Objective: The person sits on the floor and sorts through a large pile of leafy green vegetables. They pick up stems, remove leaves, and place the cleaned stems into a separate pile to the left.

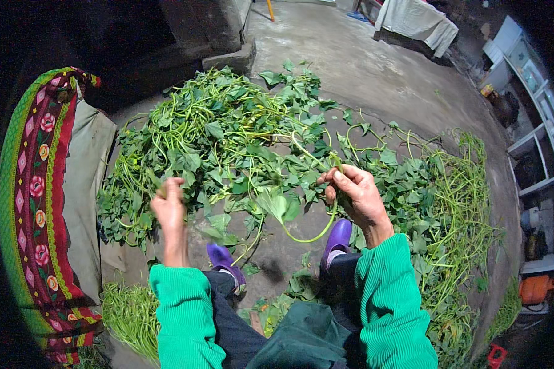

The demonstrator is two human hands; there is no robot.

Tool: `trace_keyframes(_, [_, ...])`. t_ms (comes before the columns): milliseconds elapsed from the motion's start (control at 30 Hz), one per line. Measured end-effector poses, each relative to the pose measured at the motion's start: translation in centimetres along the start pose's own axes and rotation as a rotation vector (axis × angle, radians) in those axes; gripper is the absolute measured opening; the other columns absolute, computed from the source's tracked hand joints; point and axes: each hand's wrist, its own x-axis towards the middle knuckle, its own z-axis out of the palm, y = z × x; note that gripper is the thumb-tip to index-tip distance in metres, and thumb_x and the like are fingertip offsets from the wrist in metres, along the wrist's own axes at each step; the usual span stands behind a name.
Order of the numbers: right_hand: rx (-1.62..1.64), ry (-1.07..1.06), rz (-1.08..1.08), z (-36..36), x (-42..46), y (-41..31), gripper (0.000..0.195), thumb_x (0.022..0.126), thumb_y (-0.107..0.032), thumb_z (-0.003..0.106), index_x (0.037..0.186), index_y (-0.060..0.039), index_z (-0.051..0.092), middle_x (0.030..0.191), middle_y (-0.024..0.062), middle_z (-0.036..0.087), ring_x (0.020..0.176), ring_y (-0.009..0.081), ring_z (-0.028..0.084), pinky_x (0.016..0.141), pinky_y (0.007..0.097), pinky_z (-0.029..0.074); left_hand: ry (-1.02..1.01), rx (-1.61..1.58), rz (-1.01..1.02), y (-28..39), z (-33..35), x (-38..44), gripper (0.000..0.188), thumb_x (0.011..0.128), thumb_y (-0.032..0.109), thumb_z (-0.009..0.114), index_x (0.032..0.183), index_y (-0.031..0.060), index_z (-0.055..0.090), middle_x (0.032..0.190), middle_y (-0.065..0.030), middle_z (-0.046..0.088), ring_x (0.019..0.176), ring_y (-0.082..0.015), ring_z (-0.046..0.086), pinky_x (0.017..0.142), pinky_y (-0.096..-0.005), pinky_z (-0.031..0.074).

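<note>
My right hand [355,193] pinches a long green vine stem [311,240] between thumb and fingers; the stem curves down from it and ends in a broad leaf [274,205]. Over at the left, my left hand [170,200] is raised and blurred, its fingers curled, with a bit of green showing at the fingertips. Beyond both hands lies a large heap of leafy green vines [212,115] on the floor. More leaves and vines lie to the right of my right hand.
Bare stalks [457,198] are piled at the far right, and cut stems [131,313] lie at the lower left. A flowered cloth [37,184] hangs along the left side. My purple shoes [339,237] rest on the concrete floor [351,55]. A shelf unit [533,138] stands at the right.
</note>
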Motion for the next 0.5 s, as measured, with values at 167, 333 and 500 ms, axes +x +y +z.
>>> trace_keyframes(167, [-0.023,-0.159,-0.020,2.4,0.3,1.0,0.023,0.085,-0.018,0.050,0.086,0.0033,0.056,0.077,0.0090,0.058,0.059,0.0110,0.052,0.055,0.0233,0.042,-0.667,-0.126,-0.150,1.2,5.3,-4.6,0.038,0.089,0.033,0.039,0.108,0.0028,0.052,0.062,0.0060,0.043,0.052,-0.0027,0.034,0.047,-0.0158,0.027])
trace_keyframes(333, [-0.140,-0.370,0.247,4.7,0.6,3.1,0.022,0.085,-0.020,0.049,0.086,0.0001,0.058,0.068,0.0032,0.058,0.056,0.0065,0.050,0.051,0.0202,0.040,-0.846,-0.441,-0.228,1.0,6.8,-6.1,0.031,0.088,0.034,0.040,0.080,0.0058,0.050,0.056,0.0045,0.035,0.045,-0.0043,0.031,0.040,-0.0185,0.024])
trace_keyframes(500, [-0.774,-0.136,0.119,2.3,0.8,1.3,0.019,0.082,-0.015,0.049,0.078,0.0010,0.058,0.060,0.0025,0.055,0.049,0.0064,0.045,0.043,0.0222,0.034,-0.385,-0.448,-0.192,1.0,5.2,-3.3,0.034,0.089,0.034,0.040,0.072,0.0072,0.052,0.065,0.0016,0.048,0.051,-0.0038,0.037,0.041,-0.0170,0.027])
